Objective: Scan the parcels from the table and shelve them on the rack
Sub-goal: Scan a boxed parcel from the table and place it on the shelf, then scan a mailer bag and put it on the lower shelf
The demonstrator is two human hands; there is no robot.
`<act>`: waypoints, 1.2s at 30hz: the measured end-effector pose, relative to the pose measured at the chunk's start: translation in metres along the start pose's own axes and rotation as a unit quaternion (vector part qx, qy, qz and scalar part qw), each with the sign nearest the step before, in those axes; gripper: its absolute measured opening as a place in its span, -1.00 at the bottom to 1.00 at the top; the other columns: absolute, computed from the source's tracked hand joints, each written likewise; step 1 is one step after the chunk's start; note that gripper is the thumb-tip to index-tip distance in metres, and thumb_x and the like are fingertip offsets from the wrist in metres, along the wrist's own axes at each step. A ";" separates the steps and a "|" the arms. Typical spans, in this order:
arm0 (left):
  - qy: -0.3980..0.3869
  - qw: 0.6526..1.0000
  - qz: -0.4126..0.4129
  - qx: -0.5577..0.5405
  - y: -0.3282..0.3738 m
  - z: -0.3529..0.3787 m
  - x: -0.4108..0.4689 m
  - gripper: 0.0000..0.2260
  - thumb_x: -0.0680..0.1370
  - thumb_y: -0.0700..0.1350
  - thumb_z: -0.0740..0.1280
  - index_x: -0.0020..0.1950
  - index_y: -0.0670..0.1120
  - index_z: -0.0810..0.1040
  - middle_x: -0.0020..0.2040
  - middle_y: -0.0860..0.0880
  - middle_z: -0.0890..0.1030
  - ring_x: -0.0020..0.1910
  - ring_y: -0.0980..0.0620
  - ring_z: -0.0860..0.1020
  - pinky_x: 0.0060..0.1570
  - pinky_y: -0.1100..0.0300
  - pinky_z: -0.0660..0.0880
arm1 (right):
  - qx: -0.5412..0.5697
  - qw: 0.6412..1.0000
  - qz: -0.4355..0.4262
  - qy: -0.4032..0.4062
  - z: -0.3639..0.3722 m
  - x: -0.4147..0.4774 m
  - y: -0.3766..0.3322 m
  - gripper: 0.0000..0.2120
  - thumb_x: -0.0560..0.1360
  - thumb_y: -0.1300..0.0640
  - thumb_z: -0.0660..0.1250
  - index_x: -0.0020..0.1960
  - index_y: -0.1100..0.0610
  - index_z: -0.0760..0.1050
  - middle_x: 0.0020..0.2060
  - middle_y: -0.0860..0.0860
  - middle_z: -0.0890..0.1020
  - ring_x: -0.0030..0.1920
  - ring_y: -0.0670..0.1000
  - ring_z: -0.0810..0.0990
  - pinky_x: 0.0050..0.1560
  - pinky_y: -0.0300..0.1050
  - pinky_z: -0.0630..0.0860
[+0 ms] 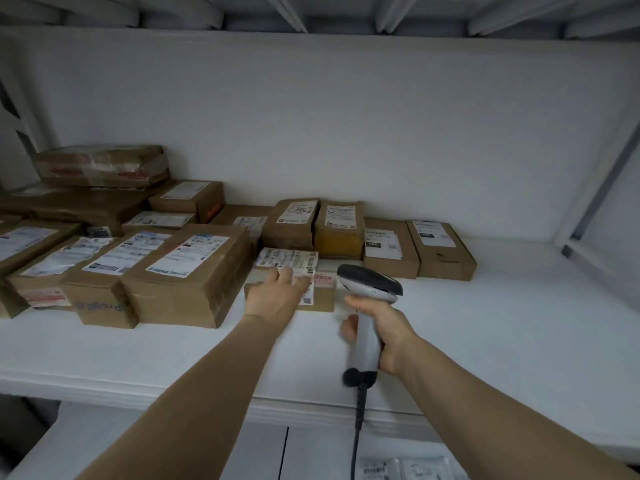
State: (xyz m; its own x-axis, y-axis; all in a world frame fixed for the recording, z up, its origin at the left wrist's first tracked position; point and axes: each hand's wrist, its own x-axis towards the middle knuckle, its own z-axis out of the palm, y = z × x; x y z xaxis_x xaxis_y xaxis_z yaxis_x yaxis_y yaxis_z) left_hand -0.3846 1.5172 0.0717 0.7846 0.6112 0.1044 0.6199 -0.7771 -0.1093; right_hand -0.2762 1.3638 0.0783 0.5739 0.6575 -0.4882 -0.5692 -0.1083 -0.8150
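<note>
Left hand (273, 296) flat on brown, white-labelled parcel (323, 300); right hand (388, 327) grips scanner (369, 282).

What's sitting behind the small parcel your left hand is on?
Two taller labelled parcels stand just behind the small parcel. The left hand covers part of its top label.

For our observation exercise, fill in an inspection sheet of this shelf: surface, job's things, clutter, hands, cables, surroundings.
Surface: white rack shelf.
Job's things: small parcel at the front; cardboard parcels stacked left and behind; scanner.
Clutter: nothing seen.
Hands: left hand rests flat on the small parcel; right hand grips the scanner.
Cables: black scanner cable hangs past the shelf edge.
Surroundings: white back wall; white packets on the shelf below.
</note>
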 end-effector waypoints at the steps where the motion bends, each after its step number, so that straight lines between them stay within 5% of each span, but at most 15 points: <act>1: -0.008 1.000 -0.011 0.010 0.000 -0.001 0.002 -0.42 0.55 -0.22 0.29 0.50 0.07 0.15 0.37 -0.13 0.28 0.37 -0.17 0.25 0.11 -0.03 0.52 | 0.007 1.000 -0.002 0.001 -0.004 -0.002 -0.001 -0.64 0.32 0.20 0.54 0.07 0.24 0.58 -0.25 0.15 0.61 -0.27 0.09 0.57 -0.18 -0.04 0.56; 8: 0.043 0.995 -0.056 0.071 0.023 -0.002 -0.002 -0.54 0.55 -0.16 0.25 0.43 -0.09 0.23 0.33 -0.15 0.30 0.33 -0.13 0.32 0.18 0.05 0.43 | 0.037 0.999 -0.026 0.019 -0.044 -0.025 -0.007 -0.70 0.34 0.20 0.54 0.02 0.26 0.58 -0.23 0.18 0.62 -0.27 0.08 0.60 -0.21 -0.07 0.58; 20: 0.097 0.979 0.177 -0.009 0.256 -0.036 -0.044 -0.34 0.52 -0.20 0.20 0.56 -0.12 -0.04 0.43 -0.10 0.28 0.37 -0.09 0.30 0.29 0.09 0.30 | 0.020 0.988 -0.109 0.109 -0.216 -0.146 -0.008 -0.65 0.40 0.04 0.51 0.05 0.25 0.56 -0.35 0.17 0.67 -0.46 0.05 0.57 -0.38 -0.15 0.56; 31: 0.099 0.888 0.444 -0.066 0.559 -0.076 -0.188 -0.31 0.52 -0.12 0.21 0.57 -0.11 -0.07 0.37 -0.10 0.33 0.24 -0.10 0.40 0.07 0.09 0.39 | 0.081 0.908 -0.167 0.375 -0.485 -0.375 0.040 -0.80 0.39 0.22 0.51 -0.26 0.21 0.49 -0.57 0.06 0.49 -0.61 -0.03 0.39 -0.54 -0.24 0.40; 36: 0.098 0.847 0.515 -0.091 0.665 -0.087 -0.253 -0.31 0.53 -0.09 0.24 0.57 -0.14 -0.04 0.37 -0.15 0.34 0.27 -0.15 0.40 0.11 0.01 0.42 | 0.041 0.851 -0.139 0.505 -0.573 -0.474 0.065 -0.73 0.31 0.38 0.53 -0.18 0.21 0.45 -0.42 0.10 0.52 -0.48 0.03 0.47 -0.41 -0.12 0.51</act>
State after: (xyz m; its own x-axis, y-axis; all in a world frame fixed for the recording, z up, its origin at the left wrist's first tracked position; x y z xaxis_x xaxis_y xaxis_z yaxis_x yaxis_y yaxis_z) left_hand -0.1724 0.8322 0.0586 0.8797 -0.4267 0.2099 -0.4174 -0.9043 -0.0891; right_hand -0.2480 0.6185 0.0776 0.8828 -0.3309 -0.3334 -0.3448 0.0255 -0.9383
